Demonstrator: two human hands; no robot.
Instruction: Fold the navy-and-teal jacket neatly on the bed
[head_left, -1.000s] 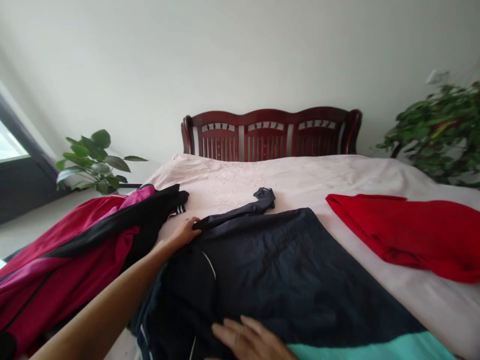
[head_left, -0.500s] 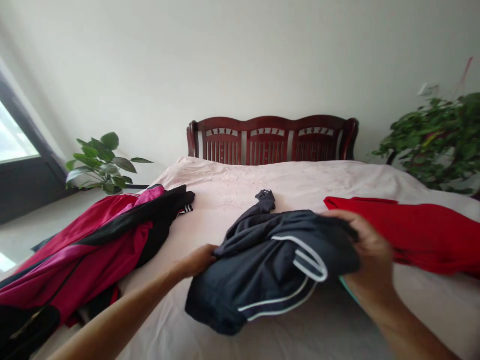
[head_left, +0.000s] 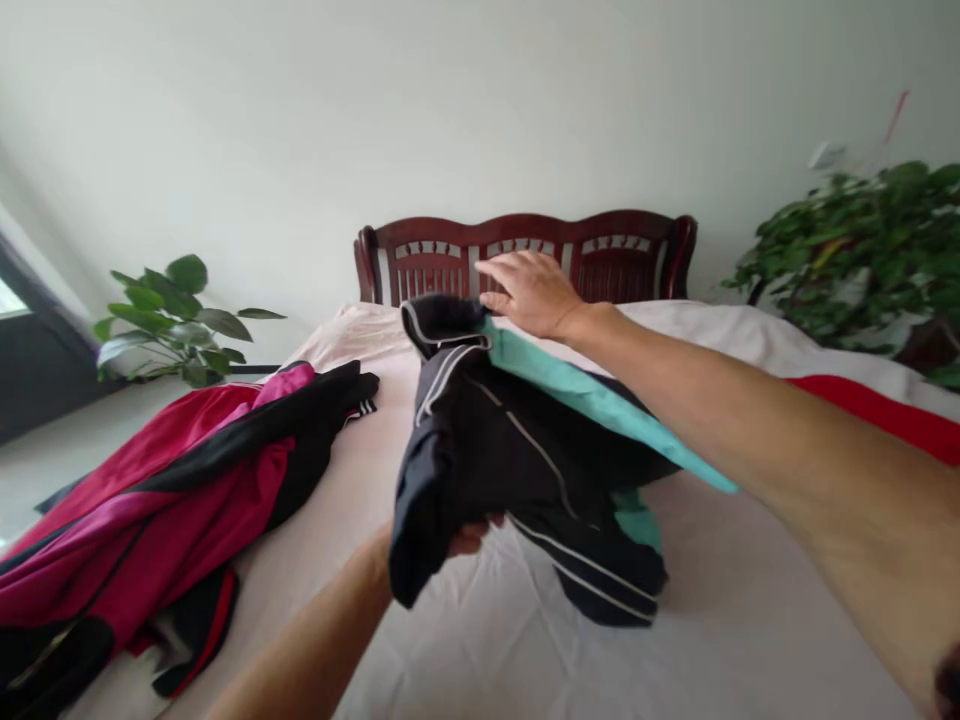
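A dark track jacket [head_left: 510, 440] with white piping and turquoise parts is bunched up above the bed in front of me. My left hand [head_left: 472, 538] is under its near left side, with fingertips curled round the cloth; the rest of that hand is hidden behind the fabric. My right hand [head_left: 534, 290] is stretched across to the jacket's far upper edge. Its fingers extend to the left and are apart from the thumb, which is close to the dark cloth and the turquoise strip.
On the left of the bed [head_left: 465, 660] lies a pink and black jacket [head_left: 202, 500]. Red cloth [head_left: 877, 400] shows at the right, partly behind my forearm. A wooden headboard [head_left: 517, 255] stands at the back, with leafy plants [head_left: 180, 310] on both sides.
My right hand has moved from the right side of the jacket up and left across it. The jacket has turned, showing turquoise parts. My left hand has gone under the cloth.
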